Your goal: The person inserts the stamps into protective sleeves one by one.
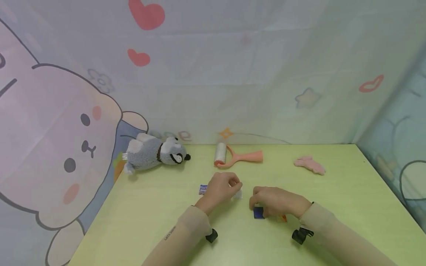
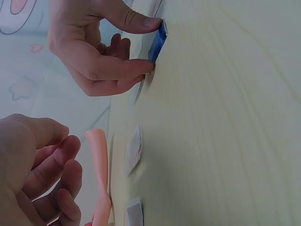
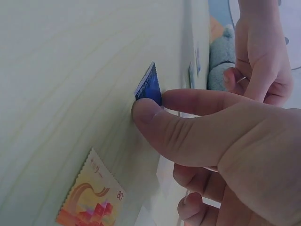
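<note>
- From where I stood, the right hand [image 1: 279, 200] pinched the blue stamp [image 3: 149, 89], thumb on one edge, forefinger at the opposite edge; I couldn't tell whether it was off the surface [image 1: 359, 207].
- The left hand [image 1: 220, 187] hung left of the blue stamp, its fingers loosely curled around nothing.
- The orange stamp [image 3: 96, 200] lay just right of the blue stamp.
- Well beyond the blue stamp lay the roller [image 1: 240, 157].

The right hand [image 3: 240, 141] pinches a blue stamp [image 3: 149, 89] near an orange-and-yellow stamp [image 3: 94, 195] lying on the pale table [image 3: 70, 84].
</note>
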Available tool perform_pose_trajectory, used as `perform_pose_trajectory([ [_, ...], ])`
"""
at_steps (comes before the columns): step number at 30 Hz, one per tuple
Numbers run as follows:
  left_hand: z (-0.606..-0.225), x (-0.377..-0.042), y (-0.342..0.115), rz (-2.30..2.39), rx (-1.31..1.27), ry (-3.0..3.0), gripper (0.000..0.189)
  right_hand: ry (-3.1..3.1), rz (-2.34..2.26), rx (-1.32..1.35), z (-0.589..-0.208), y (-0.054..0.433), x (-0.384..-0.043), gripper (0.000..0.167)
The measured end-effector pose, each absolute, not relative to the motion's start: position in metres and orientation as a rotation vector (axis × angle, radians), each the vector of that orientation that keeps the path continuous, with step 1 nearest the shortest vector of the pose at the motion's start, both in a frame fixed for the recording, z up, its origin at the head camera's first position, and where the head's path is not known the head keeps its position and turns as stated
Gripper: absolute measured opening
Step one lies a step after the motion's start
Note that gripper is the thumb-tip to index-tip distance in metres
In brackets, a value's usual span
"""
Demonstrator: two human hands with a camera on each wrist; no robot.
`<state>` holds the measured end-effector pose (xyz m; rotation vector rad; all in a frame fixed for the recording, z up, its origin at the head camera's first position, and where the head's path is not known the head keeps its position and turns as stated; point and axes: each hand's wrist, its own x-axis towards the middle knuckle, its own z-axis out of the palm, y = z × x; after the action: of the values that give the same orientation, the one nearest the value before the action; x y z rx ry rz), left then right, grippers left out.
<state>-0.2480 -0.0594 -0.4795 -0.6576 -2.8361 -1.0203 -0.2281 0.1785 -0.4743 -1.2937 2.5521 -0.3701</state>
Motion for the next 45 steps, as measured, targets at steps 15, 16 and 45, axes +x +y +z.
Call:
perform_pose_trajectory([
  [15, -0.475, -0.251, -0.058, -0.989, -0.649, -2.842, 0.012, 2.587, -0.389, -1.303, -0.473, 0.182, -0.233, 0.03],
  [16, -0.475, -0.251, -0.058, -0.983, -0.648, -2.843, 0.012, 2.592, -0.396, -1.295, -0.473, 0.183, -0.234, 0.03],
  [45, -0.478, -0.247, -0.06, -0.993, -0.629, -2.869, 0.013, 2.63, -0.216, -1.431, -0.483, 0.171, -0.231, 0.024],
])
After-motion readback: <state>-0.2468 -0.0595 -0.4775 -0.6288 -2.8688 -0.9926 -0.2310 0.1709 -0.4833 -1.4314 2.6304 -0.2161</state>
